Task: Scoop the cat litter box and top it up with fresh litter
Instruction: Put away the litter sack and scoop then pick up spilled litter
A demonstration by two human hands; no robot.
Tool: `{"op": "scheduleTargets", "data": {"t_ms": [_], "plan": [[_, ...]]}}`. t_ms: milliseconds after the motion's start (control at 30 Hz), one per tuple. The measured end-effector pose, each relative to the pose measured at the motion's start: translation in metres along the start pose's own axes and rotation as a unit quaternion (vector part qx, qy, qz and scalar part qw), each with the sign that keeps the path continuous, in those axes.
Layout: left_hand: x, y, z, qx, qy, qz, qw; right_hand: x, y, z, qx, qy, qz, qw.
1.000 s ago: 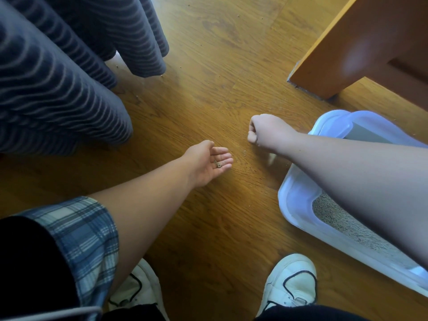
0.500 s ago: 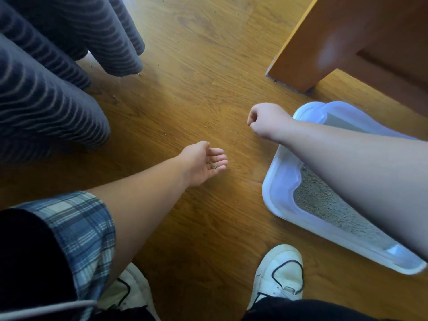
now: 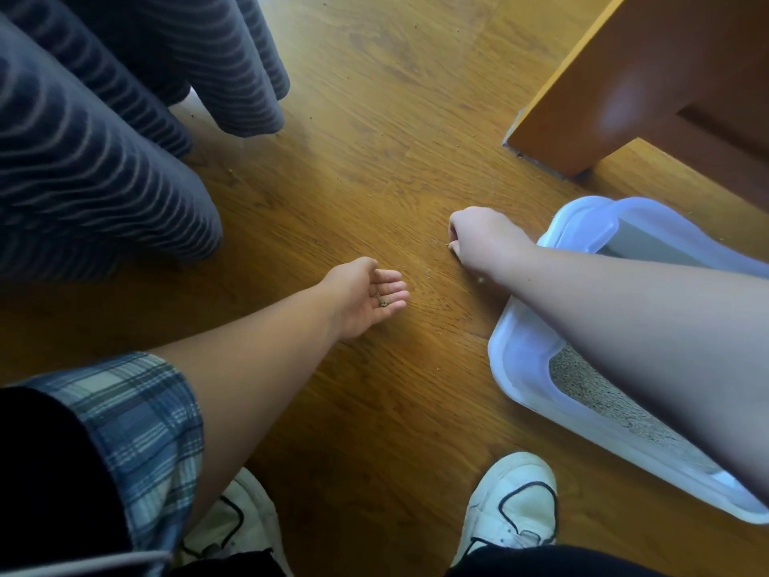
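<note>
The white litter box lies on the wood floor at the right, with grey litter showing under my right forearm. My left hand rests palm up on the floor left of the box, cupped, with a few dark litter grains on its fingers. My right hand is curled knuckles-up, its fingertips pinched together against the floor beside a loose grain. Whether it has anything pinched is hidden. Small grains are scattered on the floor between my hands.
Dark striped curtains hang to the floor at the left. The corner of a wooden furniture piece stands at the upper right, just behind the box. My white shoes are at the bottom.
My right hand has dropped from a raised fist so its fingertips meet the floor. My left hand stays palm up with the grains. The view has shifted slightly.
</note>
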State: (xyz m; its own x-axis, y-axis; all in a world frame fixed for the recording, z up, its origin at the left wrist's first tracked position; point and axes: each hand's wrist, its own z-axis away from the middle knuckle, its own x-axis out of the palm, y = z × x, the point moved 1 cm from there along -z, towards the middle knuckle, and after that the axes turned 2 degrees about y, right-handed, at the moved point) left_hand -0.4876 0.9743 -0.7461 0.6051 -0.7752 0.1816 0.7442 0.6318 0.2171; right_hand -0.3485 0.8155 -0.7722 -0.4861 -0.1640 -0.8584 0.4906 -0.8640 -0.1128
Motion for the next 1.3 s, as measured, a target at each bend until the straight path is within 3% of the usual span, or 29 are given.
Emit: {"op": "scheduleTargets", "data": {"t_ms": [367, 700, 1033, 1133, 1300], "plan": [[0.002, -0.001, 0.0, 0.008, -0.002, 0.005, 1.0, 0.003, -0.002, -0.003, -0.034, -0.02, 0.0, 0.999], [0.002, -0.003, 0.001, 0.007, -0.011, 0.011, 1.0, 0.002, -0.008, -0.001, -0.013, -0.024, -0.002, 1.0], [0.028, -0.001, -0.017, 0.005, -0.05, 0.041, 0.998, -0.03, -0.037, 0.033, -0.079, -0.03, -0.215, 0.973], [0.038, -0.003, -0.019, 0.002, -0.089, 0.066, 0.994, -0.028, -0.04, 0.044, -0.108, -0.068, -0.174, 0.976], [0.048, -0.009, -0.024, -0.002, -0.078, -0.007, 0.997, -0.031, -0.024, 0.047, -0.123, -0.067, -0.102, 0.985]]}}
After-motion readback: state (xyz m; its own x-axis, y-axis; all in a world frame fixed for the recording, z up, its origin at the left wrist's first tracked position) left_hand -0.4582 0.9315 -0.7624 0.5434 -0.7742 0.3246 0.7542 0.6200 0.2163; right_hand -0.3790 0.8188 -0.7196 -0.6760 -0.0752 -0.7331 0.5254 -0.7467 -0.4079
